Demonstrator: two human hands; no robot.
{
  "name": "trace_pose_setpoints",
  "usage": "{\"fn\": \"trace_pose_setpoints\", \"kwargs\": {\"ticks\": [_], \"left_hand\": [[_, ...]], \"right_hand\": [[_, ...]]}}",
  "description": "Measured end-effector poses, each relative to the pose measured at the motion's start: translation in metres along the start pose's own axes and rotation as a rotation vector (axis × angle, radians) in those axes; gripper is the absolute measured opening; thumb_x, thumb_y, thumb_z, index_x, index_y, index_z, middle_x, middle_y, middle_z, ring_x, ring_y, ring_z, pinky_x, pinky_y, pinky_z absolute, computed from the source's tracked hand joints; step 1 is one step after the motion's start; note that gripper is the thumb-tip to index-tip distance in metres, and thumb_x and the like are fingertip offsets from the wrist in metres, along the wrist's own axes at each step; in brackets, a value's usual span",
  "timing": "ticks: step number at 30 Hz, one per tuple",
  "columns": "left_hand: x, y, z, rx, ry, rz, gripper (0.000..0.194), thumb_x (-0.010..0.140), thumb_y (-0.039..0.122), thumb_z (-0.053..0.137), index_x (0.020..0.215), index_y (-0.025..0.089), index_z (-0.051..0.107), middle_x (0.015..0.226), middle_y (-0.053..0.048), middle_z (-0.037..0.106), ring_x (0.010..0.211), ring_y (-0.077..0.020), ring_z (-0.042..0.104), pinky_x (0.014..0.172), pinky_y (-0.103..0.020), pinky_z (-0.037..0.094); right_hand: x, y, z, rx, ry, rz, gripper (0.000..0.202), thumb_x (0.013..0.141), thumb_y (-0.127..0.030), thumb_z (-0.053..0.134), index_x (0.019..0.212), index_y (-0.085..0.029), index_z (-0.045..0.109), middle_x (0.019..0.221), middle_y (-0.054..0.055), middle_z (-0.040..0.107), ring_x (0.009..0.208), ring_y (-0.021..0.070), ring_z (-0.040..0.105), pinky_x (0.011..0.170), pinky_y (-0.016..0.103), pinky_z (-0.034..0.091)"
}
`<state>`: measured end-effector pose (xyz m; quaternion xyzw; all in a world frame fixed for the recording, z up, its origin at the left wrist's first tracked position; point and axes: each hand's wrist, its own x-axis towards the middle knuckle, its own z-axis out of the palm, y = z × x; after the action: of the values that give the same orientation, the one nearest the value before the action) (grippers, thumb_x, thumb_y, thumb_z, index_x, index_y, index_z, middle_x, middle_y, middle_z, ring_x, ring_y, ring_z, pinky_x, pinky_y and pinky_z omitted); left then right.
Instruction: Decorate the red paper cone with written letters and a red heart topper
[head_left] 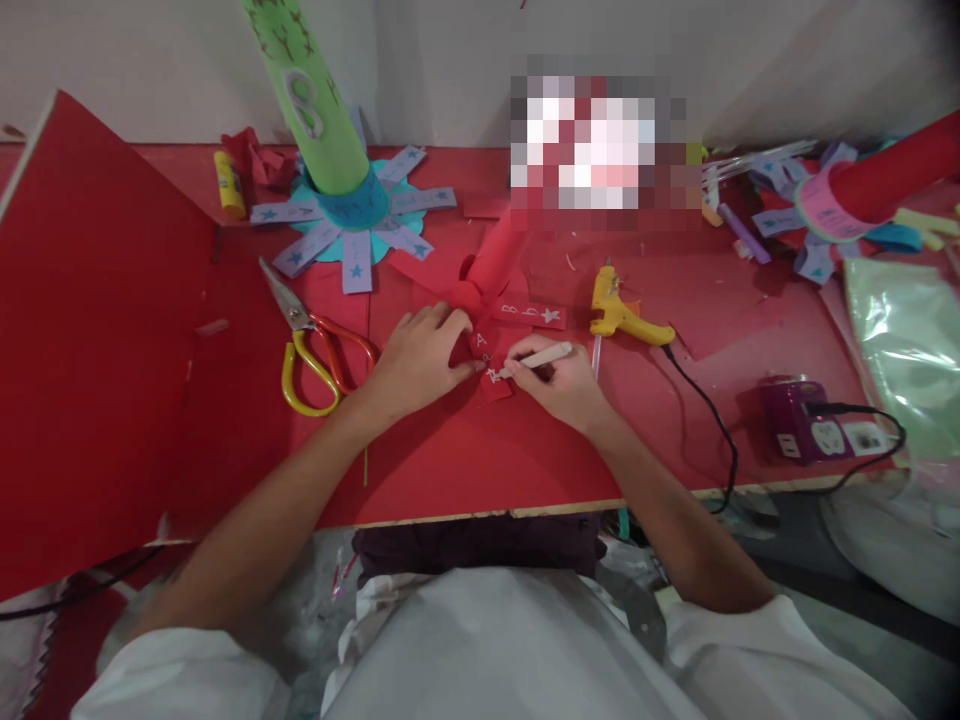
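White shirt [480, 645]; right fingers [529, 381] hold pen [553, 353] on "A a" strip [487, 360].

From here I see both bare forearms [274, 520] angled inward, the left hand [421, 358] arched palm-down, thumb [466, 372] apart, the right hand [564, 387] curled in a pinch.

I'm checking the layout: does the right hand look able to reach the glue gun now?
Probably yes: the glue gun lies close by the right hand with nothing between them, though that hand holds a white pen.
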<state>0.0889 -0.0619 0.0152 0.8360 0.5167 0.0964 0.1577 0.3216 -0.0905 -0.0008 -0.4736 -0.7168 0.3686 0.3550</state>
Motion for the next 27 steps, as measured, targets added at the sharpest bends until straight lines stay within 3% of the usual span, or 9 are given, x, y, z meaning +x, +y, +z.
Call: {"fn": "trace_pose_setpoints", "kwargs": {"ticks": [8,15,27], "left_hand": [[-0.0013,0.0007,0.0,-0.001,-0.002,0.005,0.034,0.095,0.04,0.077,0.119,0.021,0.062,0.129,-0.015,0.068,0.121,-0.0375,0.066,0.104,-0.051,0.048],[-0.0017,0.0001,-0.0013,-0.004,-0.008,0.026,0.031,0.096,0.04,0.075,0.117,0.021,0.062,0.128,-0.015,0.068,0.122,-0.0372,0.065,0.103,-0.05,0.048],[-0.0019,0.0023,-0.0037,0.009,-0.041,-0.011,0.035,0.097,0.041,0.076,0.121,0.02,0.062,0.131,-0.015,0.067,0.124,-0.0377,0.065,0.106,-0.052,0.047]], "right_hand": [[0.0003,-0.0001,-0.0004,0.045,0.04,0.017,0.016,0.096,-0.035,0.066,0.088,-0.022,0.073,0.078,0.001,0.076,0.064,0.0148,0.061,0.062,0.03,0.045],[0.0003,-0.0022,-0.0002,0.093,-0.036,0.021,0.019,0.097,-0.039,0.068,0.094,-0.023,0.077,0.089,0.004,0.08,0.078,0.0183,0.069,0.072,0.031,0.052],[0.0003,0.0001,0.0005,0.003,-0.003,-0.02,0.016,0.095,-0.031,0.065,0.084,-0.021,0.073,0.074,0.0,0.074,0.062,0.0132,0.058,0.062,0.029,0.044]]}}
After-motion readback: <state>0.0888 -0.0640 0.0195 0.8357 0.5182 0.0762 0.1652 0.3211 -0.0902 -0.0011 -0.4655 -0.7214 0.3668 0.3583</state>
